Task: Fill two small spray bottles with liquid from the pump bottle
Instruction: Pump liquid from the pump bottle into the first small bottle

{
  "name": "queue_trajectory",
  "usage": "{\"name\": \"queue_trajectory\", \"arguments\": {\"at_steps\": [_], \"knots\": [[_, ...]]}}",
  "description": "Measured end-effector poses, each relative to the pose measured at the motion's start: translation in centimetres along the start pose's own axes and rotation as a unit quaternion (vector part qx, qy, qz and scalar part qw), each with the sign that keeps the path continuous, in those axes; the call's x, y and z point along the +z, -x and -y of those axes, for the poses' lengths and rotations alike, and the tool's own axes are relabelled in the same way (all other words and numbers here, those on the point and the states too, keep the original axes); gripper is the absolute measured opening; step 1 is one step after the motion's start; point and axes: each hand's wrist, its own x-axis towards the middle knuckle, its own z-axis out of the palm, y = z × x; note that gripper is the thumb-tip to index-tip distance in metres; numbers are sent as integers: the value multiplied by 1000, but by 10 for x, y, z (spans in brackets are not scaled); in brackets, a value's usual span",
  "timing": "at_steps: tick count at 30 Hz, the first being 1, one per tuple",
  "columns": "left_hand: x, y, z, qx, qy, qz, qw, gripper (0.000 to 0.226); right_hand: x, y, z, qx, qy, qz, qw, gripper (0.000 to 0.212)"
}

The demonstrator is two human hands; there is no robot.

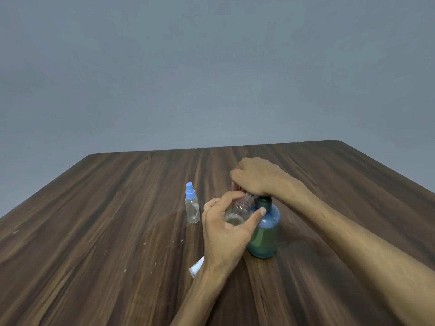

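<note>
A blue-green pump bottle (pixel 264 236) stands upright on the wooden table (pixel 106 220), partly filled with greenish liquid. My right hand (pixel 256 178) lies palm-down on its pump head and hides it. My left hand (pixel 223 228) holds an uncapped clear spray bottle (pixel 237 209), tilted with its threaded neck up against the pump under my right hand. A little liquid shows in its bottom. The second clear spray bottle (pixel 192 203), with a blue spray cap on, stands upright to the left, apart from both hands.
A small white and pale-blue piece (pixel 196 268), possibly the removed spray cap, lies on the table partly hidden behind my left wrist. A plain grey wall rises behind the table's far edge. Small white specks dot the wood.
</note>
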Motion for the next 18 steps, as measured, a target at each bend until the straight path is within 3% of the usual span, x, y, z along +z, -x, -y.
{"name": "queue_trajectory", "arguments": {"at_steps": [4,8,13,18], "knots": [[-1,0,0,9,2,1,1000,40,-5,3,-1,-20,-24,-51,998,37],[-1,0,-1,8,-7,4,1000,40,1,-1,-1,5,-3,-9,1000,37],[-2,0,-3,19,-10,3,1000,39,-5,1,-2,-17,-24,-42,999,37],[-1,0,-3,13,-6,3,1000,40,1,-1,0,-4,13,-21,1000,35]]}}
